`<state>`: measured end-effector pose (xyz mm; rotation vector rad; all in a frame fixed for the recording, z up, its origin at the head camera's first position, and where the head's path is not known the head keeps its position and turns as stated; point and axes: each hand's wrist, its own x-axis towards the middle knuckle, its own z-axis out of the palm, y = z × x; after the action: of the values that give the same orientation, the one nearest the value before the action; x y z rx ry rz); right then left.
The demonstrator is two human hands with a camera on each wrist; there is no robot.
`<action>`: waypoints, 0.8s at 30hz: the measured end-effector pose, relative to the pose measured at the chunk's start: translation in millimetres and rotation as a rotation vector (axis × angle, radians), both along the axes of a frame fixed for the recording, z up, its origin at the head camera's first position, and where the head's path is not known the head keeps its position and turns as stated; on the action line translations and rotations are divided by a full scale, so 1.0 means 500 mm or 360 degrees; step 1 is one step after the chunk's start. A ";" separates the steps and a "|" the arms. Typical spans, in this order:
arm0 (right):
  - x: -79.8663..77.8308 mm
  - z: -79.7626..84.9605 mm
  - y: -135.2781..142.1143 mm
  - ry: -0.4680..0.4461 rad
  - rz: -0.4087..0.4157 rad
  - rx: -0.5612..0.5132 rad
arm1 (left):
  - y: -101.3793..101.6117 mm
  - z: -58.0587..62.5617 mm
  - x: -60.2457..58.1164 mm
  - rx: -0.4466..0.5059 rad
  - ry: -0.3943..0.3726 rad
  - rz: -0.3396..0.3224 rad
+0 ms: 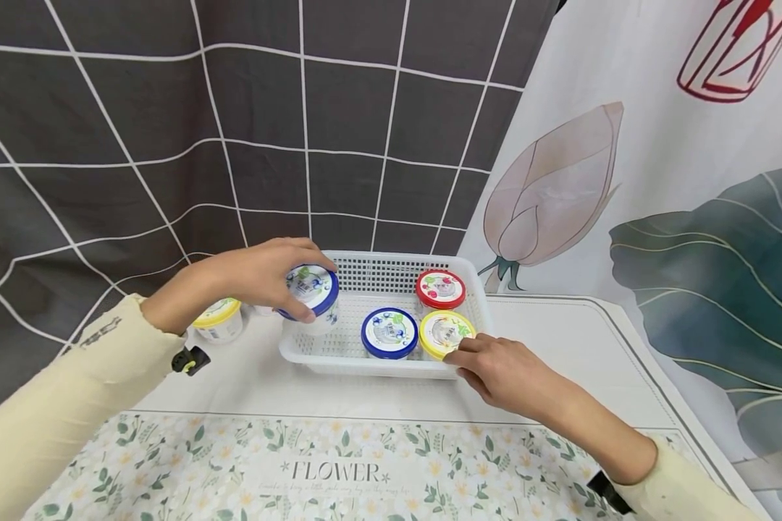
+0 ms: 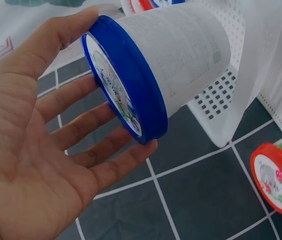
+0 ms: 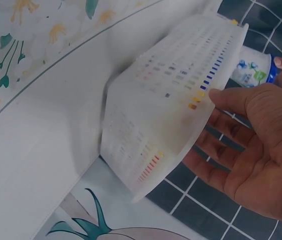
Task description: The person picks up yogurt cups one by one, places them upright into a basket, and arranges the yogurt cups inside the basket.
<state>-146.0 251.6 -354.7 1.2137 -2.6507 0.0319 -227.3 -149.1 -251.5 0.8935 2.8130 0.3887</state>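
My left hand point(image 1: 276, 275) grips a white tub with a blue lid point(image 1: 311, 289) by its lid, thumb on one side and fingers on the other. The tub is over the left end of a white plastic basket point(image 1: 384, 367); in the left wrist view its lid point(image 2: 130, 85) faces my palm. Inside the basket, to the right, sit another blue-lidded tub point(image 1: 389, 333), a yellow-lidded tub point(image 1: 446, 333) and a red-lidded tub point(image 1: 440, 288). My right hand point(image 1: 505, 369) holds the basket's rim at the front right corner, its thumb point(image 3: 231, 100) outside and fingers behind the rim.
Left of the basket, a second yellow-lidded tub point(image 1: 219, 322) stands on the white table point(image 1: 247, 380), partly behind my left forearm. In the left wrist view a red-lidded tub point(image 2: 276, 177) stands outside the basket. A dark checked curtain point(image 1: 345, 116) hangs behind; a flowered mat point(image 1: 234, 463) lies in front.
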 end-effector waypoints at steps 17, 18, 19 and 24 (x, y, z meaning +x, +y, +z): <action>0.004 -0.002 0.001 0.0033 0.0018 -0.0001 | 0.042 -0.079 -0.011 0.0002 -0.0122 -0.0005; 0.004 -0.002 0.001 0.0037 0.0017 0.0001 | 0.044 -0.083 -0.011 -0.0008 -0.0128 -0.0007; 0.004 -0.002 0.001 0.0041 0.0015 0.0003 | 0.046 -0.086 -0.010 -0.0018 -0.0133 -0.0012; 0.005 -0.004 0.000 0.0049 0.0008 0.0010 | 0.056 -0.103 -0.011 -0.0055 -0.0161 -0.0014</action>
<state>-143.4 251.5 -356.5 1.2130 -2.6237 0.0056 -232.8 -121.3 -303.2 0.8542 2.7145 0.3716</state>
